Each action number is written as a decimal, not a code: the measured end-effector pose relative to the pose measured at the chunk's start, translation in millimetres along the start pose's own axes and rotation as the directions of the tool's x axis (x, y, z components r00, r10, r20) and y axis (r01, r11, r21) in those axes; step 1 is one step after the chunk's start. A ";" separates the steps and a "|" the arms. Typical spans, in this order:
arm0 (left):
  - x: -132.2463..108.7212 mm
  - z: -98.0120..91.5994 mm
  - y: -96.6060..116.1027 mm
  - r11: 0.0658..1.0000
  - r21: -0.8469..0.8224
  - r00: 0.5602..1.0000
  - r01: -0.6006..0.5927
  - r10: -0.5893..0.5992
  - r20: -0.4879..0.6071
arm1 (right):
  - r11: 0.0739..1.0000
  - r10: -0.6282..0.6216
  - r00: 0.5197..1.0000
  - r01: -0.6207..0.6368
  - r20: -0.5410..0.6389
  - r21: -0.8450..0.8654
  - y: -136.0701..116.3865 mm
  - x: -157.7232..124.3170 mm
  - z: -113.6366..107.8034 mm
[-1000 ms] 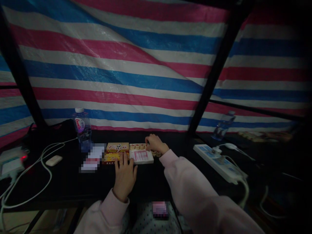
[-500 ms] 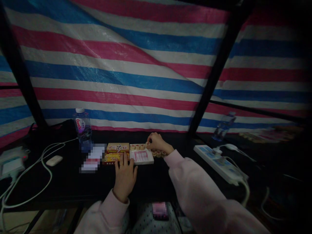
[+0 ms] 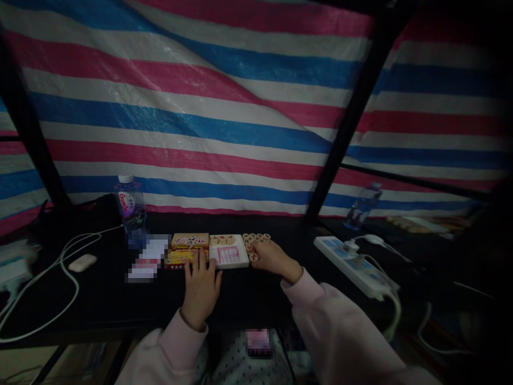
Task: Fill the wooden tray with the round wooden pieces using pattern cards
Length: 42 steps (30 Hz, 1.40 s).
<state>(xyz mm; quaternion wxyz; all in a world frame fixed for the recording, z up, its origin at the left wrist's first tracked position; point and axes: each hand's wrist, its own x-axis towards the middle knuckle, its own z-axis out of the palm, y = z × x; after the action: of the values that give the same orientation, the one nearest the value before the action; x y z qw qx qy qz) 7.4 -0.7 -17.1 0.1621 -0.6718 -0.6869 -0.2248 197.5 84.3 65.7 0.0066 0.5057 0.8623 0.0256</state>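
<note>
My left hand lies with its fingers spread over the lower edge of the printed yellow-brown Chinese chess box, the thumb reaching the white tray beside it. A row of round wooden pieces stands along the tray's far side, above a paper with a red printed grid. Just right of the tray, my right hand pinches a round chess piece with a red mark at the table top. Behind its fingers sit several more wooden chess pieces in rows, partly hidden by the hand.
A clear bottle and a blurred-out flat item stand left of the box. Farther left are a small white case and white cables. To the right lies a white power strip with plugs, and another bottle behind it.
My right hand has moved from the tray's far right corner down and right to the table beside it, bringing a chess piece out. The left hand stays on the box. The view has shifted slightly.
</note>
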 end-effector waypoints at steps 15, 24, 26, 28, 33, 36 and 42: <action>0.2 -3.4 1.0 1.000 0.013 1.000 0.001 -0.001 -0.008 | 1.000 0.028 0.999 -0.028 -0.016 -0.002 -2.3 5.3 -2.5; 0.4 -3.8 1.5 1.000 0.013 1.000 -0.001 0.001 0.000 | 0.998 -0.062 0.996 0.064 -0.065 0.024 -12.3 45.2 -45.9; 0.3 -3.3 1.2 1.000 0.015 1.000 -0.003 0.003 -0.004 | 0.997 -0.072 0.997 0.073 -0.029 0.039 -17.3 59.7 -40.6; 0.2 -2.8 1.1 1.000 0.018 1.000 -0.004 0.005 -0.008 | 0.997 -0.055 0.997 0.053 0.047 0.049 -22.3 71.3 -32.2; 0.3 -2.9 1.3 1.000 0.017 1.000 0.002 -0.002 -0.004 | 0.999 0.019 0.992 -0.023 0.123 0.034 -33.8 84.0 -16.3; 0.5 -3.9 1.7 1.000 0.004 1.000 0.007 -0.007 0.009 | 0.998 0.053 0.991 -0.058 0.120 0.031 -38.9 85.6 -12.2; 0.9 -5.0 2.0 1.000 -0.008 1.000 0.008 -0.008 0.011 | 0.997 0.057 0.994 -0.061 0.094 0.047 -37.5 84.4 -8.0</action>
<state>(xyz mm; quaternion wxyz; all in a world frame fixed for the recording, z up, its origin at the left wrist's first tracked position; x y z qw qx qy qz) 8.9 -2.5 -12.2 0.1547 -0.6710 -0.6895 -0.2245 123.3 139.3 73.1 0.0330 0.5317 0.8461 -0.0191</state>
